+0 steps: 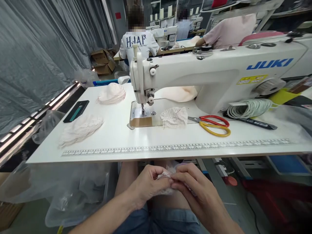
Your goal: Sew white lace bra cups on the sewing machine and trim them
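Observation:
Over my lap, just below the table's front edge, my left hand [152,183] and my right hand [192,182] meet on a piece of white lace fabric [165,190]. Both hands are closed on it, thumbs and fingers pinching, and much of the lace is hidden by them. On the table above lies another lace piece [174,117], right of the needle plate of the white sewing machine [146,78]. Beside that piece rest scissors [214,125] with one red and one yellow handle loop.
Two stacks of pale fabric pieces, one nearer [81,130] and one farther [112,93], lie on the left with a dark phone [76,111]. A ruler strip [175,147] runs along the front edge. Coiled cord [250,108] sits at right. Co-workers [138,44] sit beyond.

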A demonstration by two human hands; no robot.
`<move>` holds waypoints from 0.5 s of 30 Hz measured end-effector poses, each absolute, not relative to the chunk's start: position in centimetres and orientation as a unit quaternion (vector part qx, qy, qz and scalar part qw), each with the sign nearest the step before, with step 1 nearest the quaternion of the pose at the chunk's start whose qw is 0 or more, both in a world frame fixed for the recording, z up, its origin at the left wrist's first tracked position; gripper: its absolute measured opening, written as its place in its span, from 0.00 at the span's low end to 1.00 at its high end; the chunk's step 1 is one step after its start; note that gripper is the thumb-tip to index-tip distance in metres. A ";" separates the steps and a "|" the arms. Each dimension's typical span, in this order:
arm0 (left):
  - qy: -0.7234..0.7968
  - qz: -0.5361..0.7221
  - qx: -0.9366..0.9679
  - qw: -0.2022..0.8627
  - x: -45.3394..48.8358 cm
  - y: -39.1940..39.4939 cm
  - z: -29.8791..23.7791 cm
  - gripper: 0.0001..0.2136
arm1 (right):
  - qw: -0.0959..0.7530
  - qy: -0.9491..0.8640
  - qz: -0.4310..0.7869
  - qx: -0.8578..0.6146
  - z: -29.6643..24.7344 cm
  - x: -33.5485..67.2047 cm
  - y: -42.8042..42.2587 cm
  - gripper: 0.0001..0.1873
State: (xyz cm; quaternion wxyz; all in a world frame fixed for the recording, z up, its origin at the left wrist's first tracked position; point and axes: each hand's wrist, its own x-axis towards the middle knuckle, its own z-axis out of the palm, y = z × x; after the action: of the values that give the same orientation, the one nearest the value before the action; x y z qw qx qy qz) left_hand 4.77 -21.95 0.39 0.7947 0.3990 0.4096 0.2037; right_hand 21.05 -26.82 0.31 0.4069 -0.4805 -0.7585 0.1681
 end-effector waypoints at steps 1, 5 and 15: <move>0.406 0.206 0.387 0.802 5.1 -21.9 0.4 0.18 | 0.422 -0.743 0.194 -0.482 0.3 21.1 -26.7 0.08; 0.394 0.199 0.349 0.827 6.3 -21.2 0.1 0.18 | 0.449 -0.691 0.282 -0.491 -0.3 22.3 -26.4 0.08; 0.398 0.184 0.358 0.825 7.4 -20.5 -0.6 0.19 | 0.444 -0.683 0.276 -0.510 -1.4 24.4 -26.7 0.06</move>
State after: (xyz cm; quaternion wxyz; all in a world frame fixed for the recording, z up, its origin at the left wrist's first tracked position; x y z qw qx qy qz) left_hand 7.36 -20.51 -0.61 0.8245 0.3580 0.3975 0.1845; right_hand 24.42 -26.74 -1.38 0.4445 -0.5097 -0.6830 0.2760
